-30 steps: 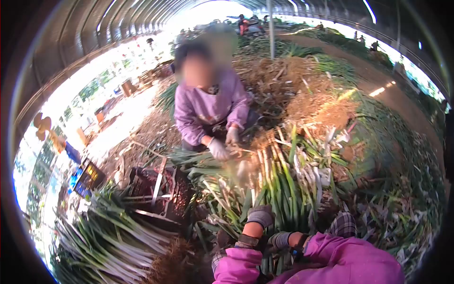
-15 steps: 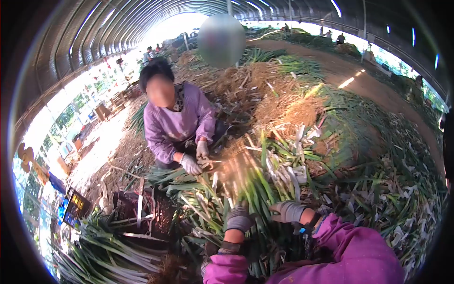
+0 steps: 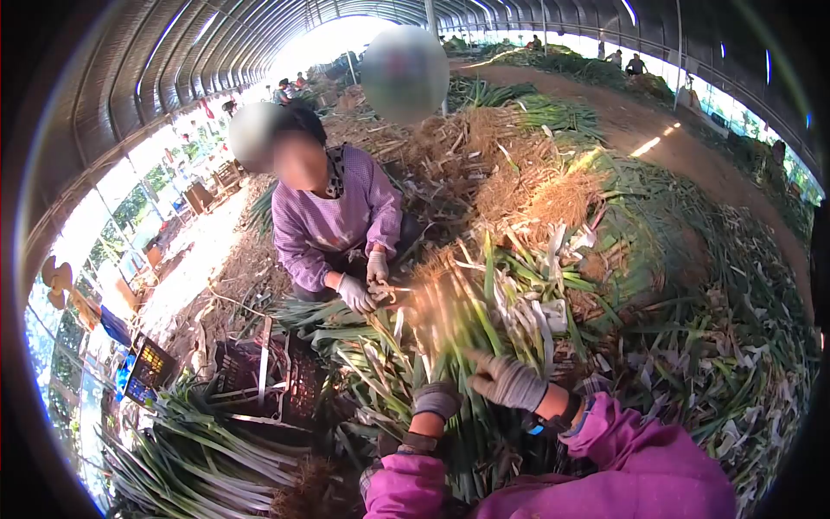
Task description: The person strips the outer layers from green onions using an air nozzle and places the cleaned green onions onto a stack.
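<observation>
A row of long green onions (image 3: 458,333) lies in front of me, roots pointing away and green leaves toward me. At the near left edge of that row, my left hand (image 3: 437,400), in a grey glove, rests on the leaves; its fingers are mostly hidden. My right hand (image 3: 508,381), gloved too, is over the leaves on the right with its fingers spread, and nothing is held in it. Facing me, a person in a checked purple top (image 3: 337,208) sits with both gloved hands near the roots, holding something small.
Trimmed onions (image 3: 207,458) are piled at the lower left, beside a dark crate (image 3: 298,381). Another crate (image 3: 149,372) stands farther left. Loose leaves (image 3: 692,346) cover the ground at the right. Cut roots (image 3: 553,199) are heaped behind the row.
My right hand has come away from beside my left hand, moved forward over the leaves and spread its fingers. The camera view has also shifted.
</observation>
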Motion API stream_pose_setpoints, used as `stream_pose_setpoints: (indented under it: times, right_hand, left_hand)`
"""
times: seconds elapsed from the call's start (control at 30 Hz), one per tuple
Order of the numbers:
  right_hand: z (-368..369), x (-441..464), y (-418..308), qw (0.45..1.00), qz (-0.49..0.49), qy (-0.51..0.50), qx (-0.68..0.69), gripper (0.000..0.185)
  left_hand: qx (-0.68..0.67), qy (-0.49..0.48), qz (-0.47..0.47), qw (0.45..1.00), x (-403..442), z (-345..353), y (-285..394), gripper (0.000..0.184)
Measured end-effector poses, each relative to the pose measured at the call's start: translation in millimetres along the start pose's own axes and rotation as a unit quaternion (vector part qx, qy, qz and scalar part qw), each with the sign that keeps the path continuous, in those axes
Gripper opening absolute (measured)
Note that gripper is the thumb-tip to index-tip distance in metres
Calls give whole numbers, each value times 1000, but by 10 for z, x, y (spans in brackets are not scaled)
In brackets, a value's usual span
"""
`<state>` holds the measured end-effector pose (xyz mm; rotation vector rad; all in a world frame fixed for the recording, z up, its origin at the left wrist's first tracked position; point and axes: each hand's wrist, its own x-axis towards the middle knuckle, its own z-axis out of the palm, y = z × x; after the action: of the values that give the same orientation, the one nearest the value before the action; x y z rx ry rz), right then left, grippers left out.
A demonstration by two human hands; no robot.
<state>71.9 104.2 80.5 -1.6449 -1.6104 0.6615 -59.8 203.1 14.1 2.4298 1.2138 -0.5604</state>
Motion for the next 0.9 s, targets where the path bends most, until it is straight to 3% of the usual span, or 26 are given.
stream_pose_setpoints:
  times: [0.03, 0.07, 0.13, 0.17, 0.2, 0.23, 0.27, 0.37, 0.4, 0.43, 0.47, 0.53, 0.57, 0.63, 0.7, 0.8, 0.9]
  right_hand:
    - [133, -37, 48, 999, -19, -44, -6, 57]
    - [262, -29, 74, 980, -43, -156, -120, 55]
    - [162, -29, -927, 913, -109, -348, -185, 56]
    - [381, -43, -1153, 893, -301, -301, -146, 56]
    - [710, -51, -1425, 834, -549, -19, 39, 36]
    - [524, -213, -2044, 847, -520, -100, -47, 30]
    - [576, -367, -2091, 853, -510, -89, 59, 24]
    - [659, -579, -2437, 760, -557, -114, 315, 12]
    - [142, -595, -2389, 825, -481, -297, 18, 26]
    - [264, -510, -2004, 840, -403, -362, -37, 42]
    - [561, -552, -1455, 894, -349, -277, -43, 49]
    - [955, -665, -283, 950, -277, -144, -18, 49]
    - [555, -843, -293, 961, -36, -275, 4, 50]
    - [938, -1135, 642, 981, 21, -193, 15, 49]
    - [1074, -1378, 1100, 959, 172, -201, 106, 45]
    - [1012, -1758, 1140, 962, 216, -142, 89, 45]
    - [1159, -1675, 967, 967, 134, -126, 174, 33]
  left_hand:
    - [9, -22, 10, 1000, -82, 45, 59, 44]
    - [16, -33, 27, 999, -168, 98, 125, 44]
    - [21, -40, 67, 997, -360, 262, 259, 44]
    - [19, -40, 90, 995, -447, 320, 303, 43]
    - [14, -46, 114, 992, -546, 405, 352, 43]
    - [7, -57, 136, 989, -676, 480, 374, 43]
    - [-7, -60, 154, 986, -788, 528, 403, 43]
    - [-66, -52, 210, 974, -1075, 781, 465, 42]
    - [-88, -47, 225, 969, -1147, 855, 488, 42]
    - [-109, -45, 240, 964, -1202, 931, 502, 42]
    - [-129, -43, 247, 960, -1253, 1005, 497, 42]
    - [-159, -59, 276, 946, -1304, 1126, 561, 42]
    - [-171, -61, 286, 941, -1328, 1169, 585, 42]
    - [-182, -53, 296, 936, -1362, 1282, 598, 41]
    - [-195, -49, 304, 931, -1391, 1321, 609, 41]
    - [-217, -27, 303, 928, -1464, 1299, 485, 40]
    - [-245, 22, 281, 928, -1583, 1303, 233, 40]
